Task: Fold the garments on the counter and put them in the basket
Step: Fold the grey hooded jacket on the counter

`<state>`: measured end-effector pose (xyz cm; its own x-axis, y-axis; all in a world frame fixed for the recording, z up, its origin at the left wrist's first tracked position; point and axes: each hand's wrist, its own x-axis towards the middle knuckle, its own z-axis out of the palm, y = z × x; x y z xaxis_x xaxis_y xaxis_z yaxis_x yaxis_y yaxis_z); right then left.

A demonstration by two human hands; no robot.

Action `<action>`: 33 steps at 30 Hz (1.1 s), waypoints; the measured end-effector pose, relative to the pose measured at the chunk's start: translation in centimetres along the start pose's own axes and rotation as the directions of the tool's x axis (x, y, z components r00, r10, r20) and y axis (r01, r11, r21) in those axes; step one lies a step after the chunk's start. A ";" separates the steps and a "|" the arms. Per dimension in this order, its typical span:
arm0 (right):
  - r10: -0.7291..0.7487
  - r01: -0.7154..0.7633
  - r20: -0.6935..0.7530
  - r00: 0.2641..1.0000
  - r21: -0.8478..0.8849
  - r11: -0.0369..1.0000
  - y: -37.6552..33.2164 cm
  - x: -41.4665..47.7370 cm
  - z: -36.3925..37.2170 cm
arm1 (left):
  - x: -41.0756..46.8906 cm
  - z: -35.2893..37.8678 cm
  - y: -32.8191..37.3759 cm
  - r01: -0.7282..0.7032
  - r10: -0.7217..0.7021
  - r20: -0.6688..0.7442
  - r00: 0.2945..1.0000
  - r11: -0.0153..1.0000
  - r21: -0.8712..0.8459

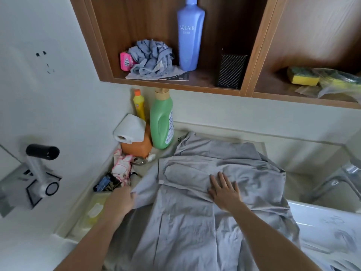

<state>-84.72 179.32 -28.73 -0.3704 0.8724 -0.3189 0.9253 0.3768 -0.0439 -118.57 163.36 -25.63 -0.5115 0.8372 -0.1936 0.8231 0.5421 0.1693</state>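
Observation:
A light grey garment (195, 222) lies spread over the counter, reaching from the back wall down to the near edge. My right hand (224, 189) presses flat on its middle with straight, spread fingers. At the garment's left side my left hand (122, 200) grips a folded edge of the cloth, fingers curled round it. No basket is in view.
Left of the garment stand a green detergent bottle (162, 122), a yellow bottle (139, 104), a paper roll (130, 129) on an orange container, and a pink-white cloth (122, 167). A wooden shelf (175, 85) hangs above. A sink with a metal tap (336, 178) lies to the right.

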 end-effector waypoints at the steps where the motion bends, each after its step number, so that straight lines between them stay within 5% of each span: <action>1: 0.004 -0.004 0.041 0.999 -0.008 1.000 0.3 0.3 -0.3 | 0.1 -0.6 -0.1 0.021 -0.022 -0.027 0.999 0.999 -0.037; 5: 0.021 -0.020 0.109 0.994 -0.014 1.000 -0.2 1.0 -1.6 | 0.7 -4.1 -0.8 0.050 -0.058 -0.033 0.998 0.978 -0.200; 8: -0.033 0.037 -0.060 0.998 0.059 0.998 -3.4 0.0 -3.6 | 1.1 -7.4 -0.2 -0.045 0.029 -0.049 0.998 0.934 -0.353; 11: -0.228 0.299 -0.254 0.940 0.288 0.910 -8.9 -2.5 -6.2 | 0.8 -10.3 2.7 -0.129 0.091 -0.108 0.990 0.896 -0.425; 13: -0.350 0.370 -0.140 0.926 0.512 0.775 -12.7 -4.6 -7.3 | -0.5 -12.0 5.3 -0.182 0.137 -0.128 0.982 0.862 -0.473; 16: -0.475 0.162 0.070 0.877 0.888 0.430 -16.5 -7.2 -8.5 | -1.7 -13.2 8.5 -0.147 0.226 0.029 0.974 0.720 -0.678; 19: -0.561 -0.088 0.127 0.818 0.991 0.097 -17.3 -8.4 -10.1 | -1.9 -13.8 9.6 -0.082 0.335 0.147 0.930 0.583 -0.808; 22: -0.524 -0.217 0.065 0.850 0.948 -0.234 -17.4 -7.7 -11.2 | -2.2 -14.7 9.2 -0.252 0.371 0.004 0.929 0.638 -0.728; 24: -0.408 -0.169 0.007 0.913 0.916 -0.364 -17.8 -6.8 -11.9 | -2.2 -15.2 8.9 -0.313 0.361 -0.085 0.929 0.640 -0.702; 27: -0.301 -0.168 -0.004 0.954 0.823 -0.542 -17.6 -5.1 -12.1 | -2.1 -16.1 7.6 -0.253 0.378 0.001 0.926 0.622 -0.741; 30: -0.230 -0.150 -0.021 0.973 0.699 -0.700 -16.9 -4.6 -12.6 | -2.7 -17.1 6.5 -0.276 0.419 0.212 0.883 0.828 -0.488; 32: -0.227 -0.163 -0.003 0.974 0.685 -0.710 -16.2 -4.3 -12.8 | -2.1 -16.4 5.7 -0.323 0.386 0.247 0.889 0.910 -0.262; 33: -0.244 -0.173 0.020 0.970 0.760 -0.627 -15.8 -4.4 -13.0 | -1.4 -16.1 5.2 -0.325 0.361 0.189 0.913 0.925 -0.194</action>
<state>-98.73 173.60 -14.36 -0.5829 0.7479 -0.3175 -0.4535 -0.6237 -0.6366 -117.50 166.20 -8.94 -0.1236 0.9464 -0.2983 0.8803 0.2433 0.4073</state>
